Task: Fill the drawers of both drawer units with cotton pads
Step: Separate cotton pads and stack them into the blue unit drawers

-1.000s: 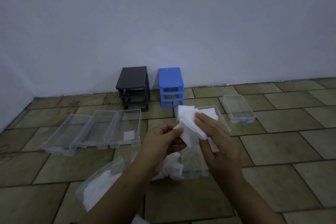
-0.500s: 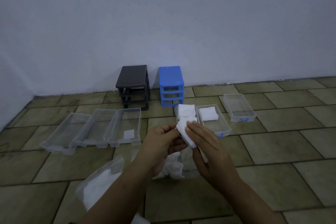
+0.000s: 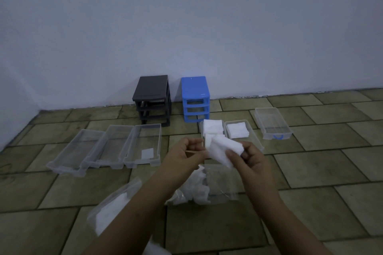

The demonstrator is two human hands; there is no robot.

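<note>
White cotton pads (image 3: 224, 151) pinched by right hand (image 3: 251, 159), left hand (image 3: 184, 155) beside

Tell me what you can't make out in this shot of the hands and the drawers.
Head view only:
- Near end of the drawer behind the held cotton pads: hidden by pads and hands.
- How many pads the right hand holds: blurred.
- Left hand: grip unclear.
- Bag contents: arm covers them.

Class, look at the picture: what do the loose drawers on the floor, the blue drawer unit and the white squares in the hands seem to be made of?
Loose drawers: probably clear, smooth plastic, since the floor tiles show through their walls.
Blue drawer unit: likely moulded opaque plastic, slightly glossy, with a highlight on its top.
White squares: soft, matt fibre, apparently cotton, bending where the right hand pinches them; the left hand pinches their other edge.
</note>
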